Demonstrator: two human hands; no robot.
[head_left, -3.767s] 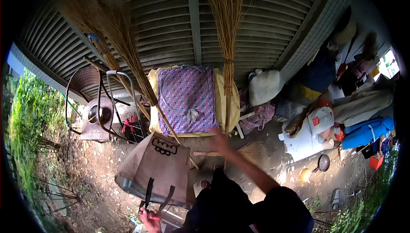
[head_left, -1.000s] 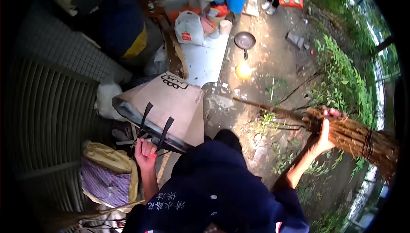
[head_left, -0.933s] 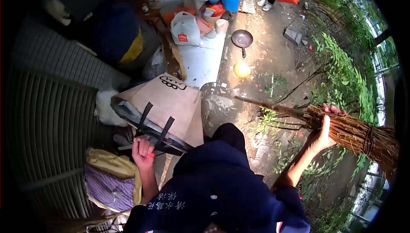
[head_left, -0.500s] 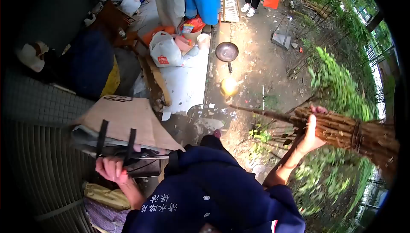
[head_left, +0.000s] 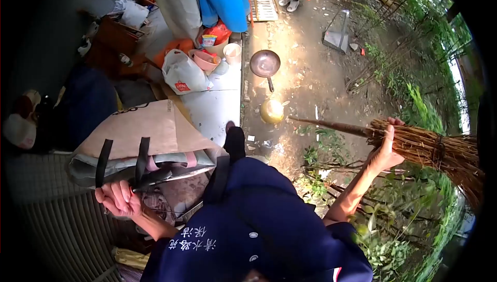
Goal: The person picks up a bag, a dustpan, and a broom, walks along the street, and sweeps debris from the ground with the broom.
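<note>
My hands are well apart, each closed on its own load: my right hand point(head_left: 385, 150) is clamped round the broom point(head_left: 424, 150) near where the handle point(head_left: 331, 125) meets the twigs, and my left hand point(head_left: 119, 198) is clenched at the straps point(head_left: 103, 163) of the bag point(head_left: 140, 127). To carry both well, I'd judge, a firm right wrist matters most — the bundle looks the bulkier end, so gripping close to it should curb any swing. The bag's mouth gapes toward me, so even straps ought to guard against spills. The broom is out to my right by the bushes point(head_left: 414, 95); whether it brushes any leaves I can't tell. Its long axis runs almost crosswise in my view — the thin handle end points left and slightly ahead, toward the yellow round thing point(head_left: 272, 112), while the twigs run right and a little back, their ends lost at the dark edge.
</note>
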